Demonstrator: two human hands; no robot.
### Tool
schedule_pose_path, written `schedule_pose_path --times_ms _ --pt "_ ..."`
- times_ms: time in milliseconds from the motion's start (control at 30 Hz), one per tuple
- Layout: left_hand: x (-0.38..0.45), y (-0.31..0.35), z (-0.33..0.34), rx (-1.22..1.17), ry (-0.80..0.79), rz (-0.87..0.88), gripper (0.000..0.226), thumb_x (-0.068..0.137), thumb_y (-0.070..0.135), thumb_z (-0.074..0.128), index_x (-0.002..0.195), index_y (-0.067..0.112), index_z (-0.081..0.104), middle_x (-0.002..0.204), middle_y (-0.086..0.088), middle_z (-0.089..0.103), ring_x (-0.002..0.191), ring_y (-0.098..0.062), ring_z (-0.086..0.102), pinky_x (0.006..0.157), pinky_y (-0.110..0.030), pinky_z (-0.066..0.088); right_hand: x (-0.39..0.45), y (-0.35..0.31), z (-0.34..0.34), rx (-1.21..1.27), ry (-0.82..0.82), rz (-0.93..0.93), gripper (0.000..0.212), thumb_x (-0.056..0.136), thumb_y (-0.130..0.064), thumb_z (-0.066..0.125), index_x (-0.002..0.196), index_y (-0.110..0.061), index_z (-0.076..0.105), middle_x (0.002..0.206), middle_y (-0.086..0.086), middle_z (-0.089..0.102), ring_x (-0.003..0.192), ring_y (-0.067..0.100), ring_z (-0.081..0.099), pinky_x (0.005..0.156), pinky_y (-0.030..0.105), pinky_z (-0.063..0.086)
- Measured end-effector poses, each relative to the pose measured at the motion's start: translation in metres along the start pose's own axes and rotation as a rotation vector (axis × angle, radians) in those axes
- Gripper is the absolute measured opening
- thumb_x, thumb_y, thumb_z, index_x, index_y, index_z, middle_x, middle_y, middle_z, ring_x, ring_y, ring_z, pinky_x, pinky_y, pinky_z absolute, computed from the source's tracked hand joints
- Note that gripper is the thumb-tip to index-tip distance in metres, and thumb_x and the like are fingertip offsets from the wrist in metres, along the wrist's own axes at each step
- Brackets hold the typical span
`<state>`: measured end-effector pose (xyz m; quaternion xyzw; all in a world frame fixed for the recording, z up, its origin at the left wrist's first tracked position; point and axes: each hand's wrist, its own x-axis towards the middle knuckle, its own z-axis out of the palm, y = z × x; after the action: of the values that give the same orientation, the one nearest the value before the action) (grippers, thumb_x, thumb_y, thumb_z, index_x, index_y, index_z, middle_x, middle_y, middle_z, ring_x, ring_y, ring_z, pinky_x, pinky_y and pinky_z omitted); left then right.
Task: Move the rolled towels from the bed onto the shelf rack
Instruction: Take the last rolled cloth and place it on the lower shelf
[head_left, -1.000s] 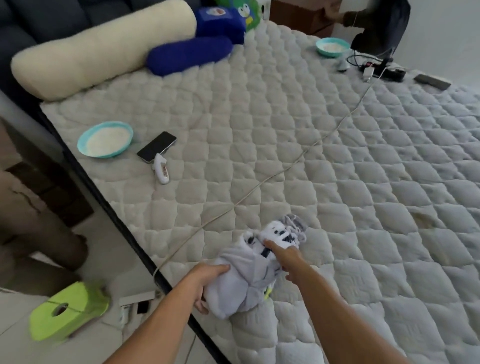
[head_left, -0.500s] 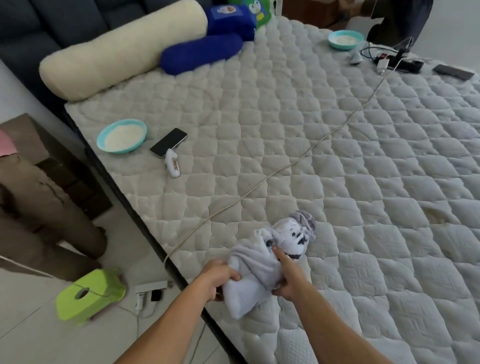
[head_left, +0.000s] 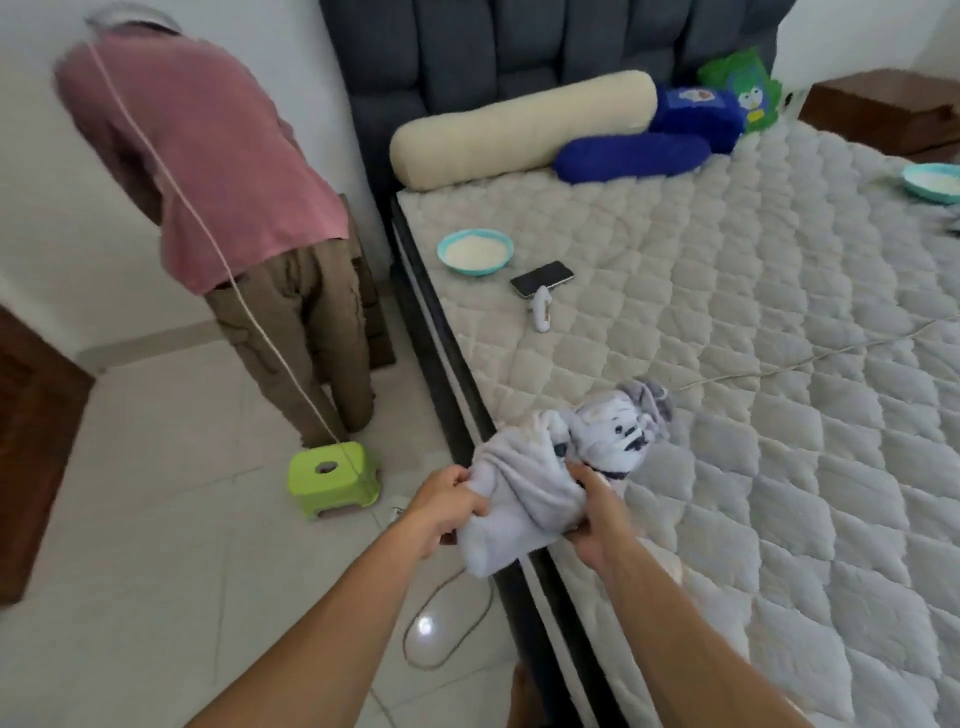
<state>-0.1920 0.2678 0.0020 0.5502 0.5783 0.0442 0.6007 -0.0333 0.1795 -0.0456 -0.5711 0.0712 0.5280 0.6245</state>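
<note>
A rolled pale lavender towel (head_left: 524, 483) with a printed cartoon face at its far end hangs over the near left edge of the bed (head_left: 779, 364). My left hand (head_left: 447, 506) grips the towel's left side. My right hand (head_left: 592, 514) grips its right side, thumb pressed into the cloth. Both hands hold it just above the mattress edge. No shelf rack is in view.
A person in a pink shirt (head_left: 208, 171) bends over beside the headboard. A green stool (head_left: 332, 478) and a cable (head_left: 447, 618) are on the tiled floor. On the bed lie a bowl (head_left: 475, 250), a phone (head_left: 541, 278), a small white device (head_left: 541, 315), a thin cord (head_left: 810, 358) and bolster pillows (head_left: 519, 130).
The view has swung left, bringing the floor and the bent-over person into sight. Both hands have drawn the towel from the mattress to its left edge and tightened their grip.
</note>
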Motion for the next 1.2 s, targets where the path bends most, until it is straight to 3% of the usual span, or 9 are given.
schedule_pose_path --times_ms 233,333,433,667,800,933,1033,1100,1200 --pt "-0.125 -0.126 -0.120 -0.521 0.298 0.077 0.038 0.079 0.000 0.059 0.110 0.020 0.057 0.104 -0.004 0.061 0.085 -0.019 0.059 0.069 -0.029 0.050 -0.087 0.091 0.126 -0.277 -0.330 -0.080 0.069 0.050 -0.025 0.079 0.117 -0.023 0.064 0.111 0.006 0.072 0.103 0.030 0.067 0.084 0.050 0.056" --pt "-0.181 -0.194 -0.156 -0.647 0.430 0.062 0.033 0.079 0.000 0.059 0.106 0.019 0.056 0.105 -0.005 0.061 0.090 -0.023 0.059 0.075 -0.034 0.051 -0.146 0.147 0.173 -0.431 -0.455 -0.116 0.056 0.061 -0.019 0.074 0.116 -0.012 0.063 0.105 0.010 0.071 0.093 0.032 0.068 0.070 0.040 0.057" --pt "-0.234 -0.256 -0.190 -0.759 0.544 0.027 0.028 0.079 0.000 0.057 0.102 0.016 0.055 0.107 -0.008 0.060 0.099 -0.028 0.058 0.088 -0.042 0.052 -0.195 0.209 0.212 -0.538 -0.563 -0.112 0.050 0.071 -0.016 0.074 0.117 -0.013 0.055 0.100 0.007 0.068 0.076 0.022 0.064 0.056 0.028 0.047" --pt "-0.323 -0.386 -0.249 -1.017 0.837 -0.085 0.028 0.077 0.002 0.055 0.101 0.016 0.054 0.105 -0.010 0.061 0.091 -0.027 0.058 0.071 -0.031 0.051 -0.280 0.354 0.288 -0.859 -0.847 -0.018 0.055 0.069 -0.017 0.077 0.117 -0.014 0.052 0.100 0.009 0.065 0.078 0.023 0.062 0.059 0.029 0.048" --pt "-0.358 -0.456 -0.265 -1.176 0.952 -0.213 0.028 0.075 0.007 0.056 0.102 0.013 0.054 0.108 -0.014 0.061 0.093 -0.029 0.059 0.081 -0.038 0.053 -0.316 0.439 0.328 -1.116 -1.052 0.060 0.022 0.077 -0.005 0.068 0.095 -0.011 0.057 0.082 0.008 0.063 0.068 0.022 0.058 0.060 0.031 0.046" --pt "-0.384 -0.511 -0.285 -1.341 1.040 -0.309 0.043 0.069 0.004 0.053 0.112 0.004 0.053 0.106 -0.018 0.059 0.091 -0.031 0.060 0.075 -0.039 0.054 -0.347 0.527 0.363 -1.311 -1.205 0.107 0.031 0.078 -0.005 0.069 0.104 -0.008 0.054 0.086 0.009 0.063 0.075 0.026 0.060 0.060 0.030 0.049" --pt "-0.401 -0.537 -0.304 -1.486 1.108 -0.325 0.037 0.070 0.004 0.051 0.106 0.004 0.054 0.095 -0.016 0.059 0.083 -0.028 0.061 0.065 -0.032 0.053 -0.371 0.587 0.392 -1.412 -1.324 0.140 0.044 0.075 -0.010 0.073 0.115 -0.006 0.054 0.106 0.015 0.065 0.095 0.034 0.063 0.068 0.034 0.053" --pt "-0.409 -0.556 -0.315 -1.564 1.155 -0.342 0.042 0.069 0.006 0.051 0.111 0.003 0.054 0.105 -0.021 0.062 0.094 -0.033 0.063 0.071 -0.036 0.055 -0.388 0.621 0.407 -1.474 -1.381 0.152 0.046 0.074 -0.012 0.075 0.113 -0.013 0.051 0.107 0.010 0.062 0.100 0.032 0.061 0.080 0.041 0.055" --pt "-0.417 -0.580 -0.328 -1.688 1.207 -0.345 0.053 0.068 0.007 0.054 0.121 0.003 0.053 0.123 -0.024 0.060 0.105 -0.036 0.061 0.076 -0.040 0.055 -0.411 0.665 0.425 -1.576 -1.494 0.139 0.036 0.074 -0.013 0.074 0.106 -0.014 0.058 0.095 0.005 0.064 0.089 0.026 0.062 0.079 0.036 0.053"
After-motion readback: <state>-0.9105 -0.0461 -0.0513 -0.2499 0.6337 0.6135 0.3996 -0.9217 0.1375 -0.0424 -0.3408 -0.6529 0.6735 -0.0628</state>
